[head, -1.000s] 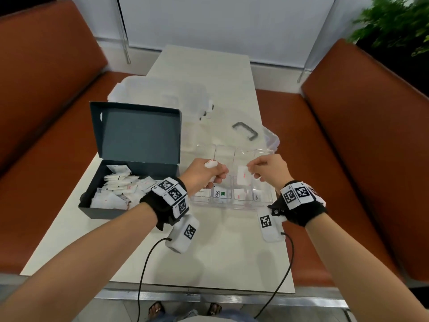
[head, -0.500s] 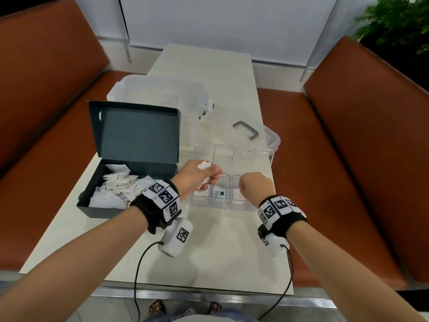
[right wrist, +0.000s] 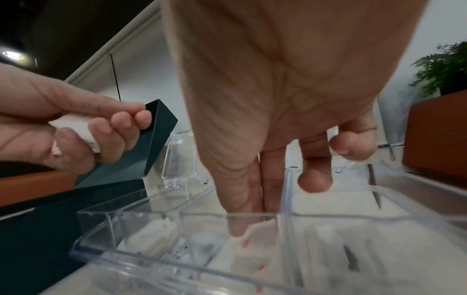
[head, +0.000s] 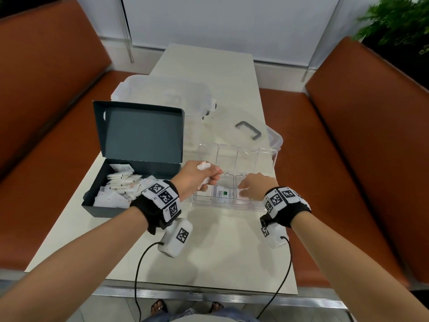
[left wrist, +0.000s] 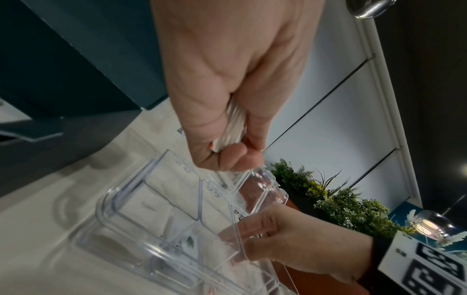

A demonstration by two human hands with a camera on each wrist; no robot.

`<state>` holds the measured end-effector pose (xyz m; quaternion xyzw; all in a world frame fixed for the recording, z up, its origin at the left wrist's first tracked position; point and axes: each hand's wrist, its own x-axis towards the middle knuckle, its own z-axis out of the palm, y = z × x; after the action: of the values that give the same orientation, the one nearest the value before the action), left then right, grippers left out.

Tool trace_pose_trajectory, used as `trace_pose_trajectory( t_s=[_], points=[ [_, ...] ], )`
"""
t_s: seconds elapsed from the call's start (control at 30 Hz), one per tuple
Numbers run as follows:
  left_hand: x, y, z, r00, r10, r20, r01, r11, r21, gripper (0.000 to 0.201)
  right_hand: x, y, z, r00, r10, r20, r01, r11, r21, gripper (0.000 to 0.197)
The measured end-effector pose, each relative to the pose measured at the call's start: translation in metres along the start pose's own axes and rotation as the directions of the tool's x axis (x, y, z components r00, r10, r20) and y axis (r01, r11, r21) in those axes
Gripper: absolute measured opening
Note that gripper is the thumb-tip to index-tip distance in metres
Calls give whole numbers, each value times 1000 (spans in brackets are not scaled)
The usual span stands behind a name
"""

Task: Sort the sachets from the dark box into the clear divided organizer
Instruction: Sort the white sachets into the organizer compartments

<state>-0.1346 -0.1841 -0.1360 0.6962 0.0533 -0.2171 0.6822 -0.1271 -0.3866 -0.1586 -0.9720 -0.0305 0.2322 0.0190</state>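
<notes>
Two hands are at work over the clear divided organizer [head: 234,205], which sits on the pale table [head: 209,252] just right of the dark box [head: 111,206]; the left hand [head: 197,180] is clenched round a small bunch of white sachets [head: 203,165], whose ends stick out above and below the fist, and it hovers at the organizer's left end; the left wrist view shows the same bunch [left wrist: 233,127] squeezed between palm and curled fingers; the right hand [head: 256,188] reaches down into a front compartment, third from the left, with its fingers pointing into it; from the right wrist view the fingertips [right wrist: 237,225] touch a white sachet with red print [right wrist: 255,249] lying in that compartment, but whether they pinch it or merely press it I cannot tell; the compartment beside it on the left holds a sachet with a green mark [head: 222,194]; the dark box stands with its lid upright and contains a loose heap of white sachets [head: 120,187]; behind the organizer lie a clear tub [head: 162,94] and a clear lid with a grey handle [head: 248,130]; brown benches [head: 362,140] flank the table.
</notes>
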Motion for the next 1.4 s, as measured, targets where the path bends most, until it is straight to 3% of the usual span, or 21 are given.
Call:
trace_pose_trajectory(
  t_s=[0.2, 0.33, 0.4, 0.47, 0.57, 0.6, 0.73, 0.87, 0.97, 1.27, 1.4],
  points=[
    [-5, 5, -1, 995, -57, 81, 67, 991, -117, 31, -8, -1, -8, 999, -7, -34, 8, 1000, 26, 35],
    [-8, 13, -1, 977, -153, 148, 186, 952, -243, 57, -26, -6, -22, 949, -34, -313, 104, 972, 210, 26],
    [-9, 14, -1, 962, -184, 200, 235, 933, -273, 69, -36, -17, -28, 886, -26, -464, 232, 889, 395, 22],
    [-10, 13, -1, 941, -203, 270, 275, 924, -266, 78, -43, -30, -32, 852, -50, -521, 343, 805, 483, 22],
    [-10, 14, 1, 901, -202, 385, 324, 902, -286, 77, -45, -47, -32, 881, -159, -445, 397, 758, 516, 45],
    [-11, 15, 1, 891, -194, 410, 332, 895, -297, 72, -43, -49, -30, 889, -162, -429, 394, 747, 535, 45],
    [-16, 18, -3, 885, -176, 431, 346, 868, -356, 36, -40, -42, -27, 880, -42, -474, 374, 678, 633, 17],
    [-18, 18, -8, 897, -142, 418, 319, 862, -393, 31, -38, -33, -29, 894, 4, -448, 364, 579, 730, 8],
    [-18, 16, -13, 913, -112, 393, 255, 908, -333, 26, -38, -27, -34, 904, 20, -427, 352, 532, 770, 15],
    [-25, 13, -20, 902, -110, 416, 124, 992, -6, 29, -45, -30, -42, 895, -131, -426, 417, 584, 697, 25],
    [-28, 14, -19, 897, -114, 427, 93, 993, 72, 28, -44, -33, -43, 908, -160, -388, 400, 608, 686, 15]
  ],
)
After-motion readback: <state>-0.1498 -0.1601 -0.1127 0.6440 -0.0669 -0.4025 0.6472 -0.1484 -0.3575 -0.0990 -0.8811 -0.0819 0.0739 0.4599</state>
